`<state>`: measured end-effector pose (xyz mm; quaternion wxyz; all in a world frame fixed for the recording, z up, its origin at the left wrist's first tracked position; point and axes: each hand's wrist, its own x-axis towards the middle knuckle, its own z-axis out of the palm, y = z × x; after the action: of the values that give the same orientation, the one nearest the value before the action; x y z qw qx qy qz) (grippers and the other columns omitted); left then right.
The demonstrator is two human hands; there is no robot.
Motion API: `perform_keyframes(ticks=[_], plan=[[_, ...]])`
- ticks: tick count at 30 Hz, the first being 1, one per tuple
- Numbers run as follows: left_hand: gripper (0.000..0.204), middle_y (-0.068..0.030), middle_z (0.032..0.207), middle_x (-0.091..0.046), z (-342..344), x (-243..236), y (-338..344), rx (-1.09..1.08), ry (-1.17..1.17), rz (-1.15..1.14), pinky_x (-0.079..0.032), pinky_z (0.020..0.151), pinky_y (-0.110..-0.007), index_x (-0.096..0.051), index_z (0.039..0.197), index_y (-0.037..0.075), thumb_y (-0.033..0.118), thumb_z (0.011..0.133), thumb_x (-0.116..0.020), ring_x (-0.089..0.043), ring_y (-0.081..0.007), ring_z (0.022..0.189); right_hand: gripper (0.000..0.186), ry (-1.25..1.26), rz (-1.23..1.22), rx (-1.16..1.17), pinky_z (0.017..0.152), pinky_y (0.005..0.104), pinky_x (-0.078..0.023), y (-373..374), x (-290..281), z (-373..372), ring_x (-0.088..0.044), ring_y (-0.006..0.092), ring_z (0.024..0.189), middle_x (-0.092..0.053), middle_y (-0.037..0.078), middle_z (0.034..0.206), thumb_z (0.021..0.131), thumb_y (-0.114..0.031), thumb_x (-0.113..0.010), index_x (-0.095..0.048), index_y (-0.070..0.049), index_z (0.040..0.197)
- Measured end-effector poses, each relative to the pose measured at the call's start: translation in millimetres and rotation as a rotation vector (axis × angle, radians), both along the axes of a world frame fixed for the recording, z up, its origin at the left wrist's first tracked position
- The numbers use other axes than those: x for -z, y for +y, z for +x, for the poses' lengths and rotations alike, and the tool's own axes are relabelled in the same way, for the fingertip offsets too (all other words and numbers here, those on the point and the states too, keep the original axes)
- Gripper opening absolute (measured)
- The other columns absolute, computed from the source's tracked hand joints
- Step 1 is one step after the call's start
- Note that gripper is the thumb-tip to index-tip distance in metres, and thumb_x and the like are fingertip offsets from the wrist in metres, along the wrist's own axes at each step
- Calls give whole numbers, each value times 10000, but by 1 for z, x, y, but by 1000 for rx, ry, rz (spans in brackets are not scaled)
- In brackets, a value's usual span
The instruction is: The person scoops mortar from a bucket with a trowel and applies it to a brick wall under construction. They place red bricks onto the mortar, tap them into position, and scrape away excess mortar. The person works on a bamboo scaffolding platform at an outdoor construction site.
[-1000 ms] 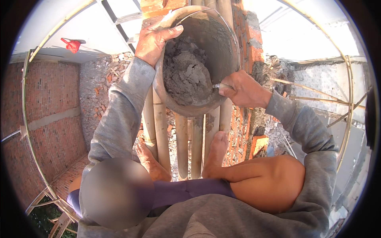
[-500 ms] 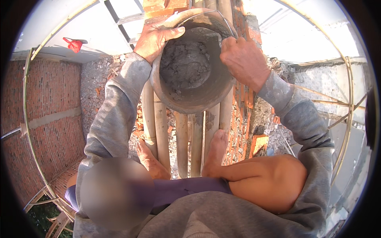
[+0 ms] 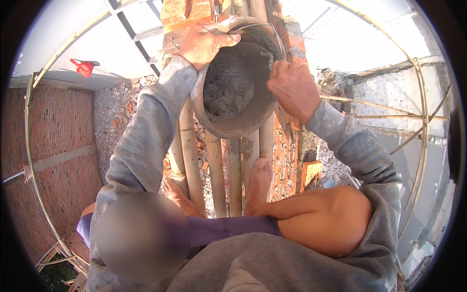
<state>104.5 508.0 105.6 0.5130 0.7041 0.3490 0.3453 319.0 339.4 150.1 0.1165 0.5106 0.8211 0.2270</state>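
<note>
A grey, mortar-crusted bucket [image 3: 233,127] is tilted above the bamboo poles in front of me, its mouth facing up toward me. Wet grey mortar [image 3: 228,82] lies inside. My left hand [image 3: 204,45] grips the bucket's left rim, thumb over the edge and fingers outside. At the right rim, my right hand [image 3: 294,90] is closed in a fist. What it holds is hidden; a flat grey edge [image 3: 268,59] shows inside the bucket beside its knuckles. The thin wire handle [image 3: 278,36] arcs over the far right rim.
My bare feet stand on bamboo poles [image 3: 214,170], with gaps between them showing rubble below. Orange bricks [image 3: 187,12] are stacked beyond the bucket. A brick wall [image 3: 287,160] runs along the right. Bamboo rails [image 3: 31,146] stand on both sides. A red bag [image 3: 83,68] lies far left.
The bucket has turned and tilted slightly, coming a little nearer to me with my left hand still on its rim. My right fist has moved down along the right rim.
</note>
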Motion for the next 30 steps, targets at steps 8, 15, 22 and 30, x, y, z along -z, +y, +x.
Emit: perform_keyframes(ticks=[8,15,22,30], plan=[[435,-58,999,-772,1,2,0,-71,6,12,-545,833,-346,-773,1200,27,333,901,-849,-691,-156,896,204,346,-149,-38,649,415,-551,-7,-26,41,-682,312,749,-628,131,830,727,-39,-731,-626,16,893],[449,-120,965,-788,30,1,-20,-110,238,118,-555,911,-356,-766,1223,37,320,879,-821,-738,-217,930,120,235,-416,31,669,444,-582,9,6,43,-730,339,759,-682,183,784,712,-78,-764,-679,-19,773],[480,-101,1118,-788,24,-1,-19,-95,108,152,-530,948,-286,-745,1289,51,268,871,-839,-702,-134,982,210,876,-654,292,665,517,-531,-22,36,44,-659,462,678,-624,271,683,874,-88,-688,-660,88,762],[435,-45,1192,-748,33,-7,-33,-70,-191,-17,-506,1008,-321,-728,1297,-10,134,897,-821,-664,-149,1102,291,1362,-749,386,583,505,-389,-54,66,39,-449,394,547,-537,272,636,923,-153,-676,-630,72,745]])
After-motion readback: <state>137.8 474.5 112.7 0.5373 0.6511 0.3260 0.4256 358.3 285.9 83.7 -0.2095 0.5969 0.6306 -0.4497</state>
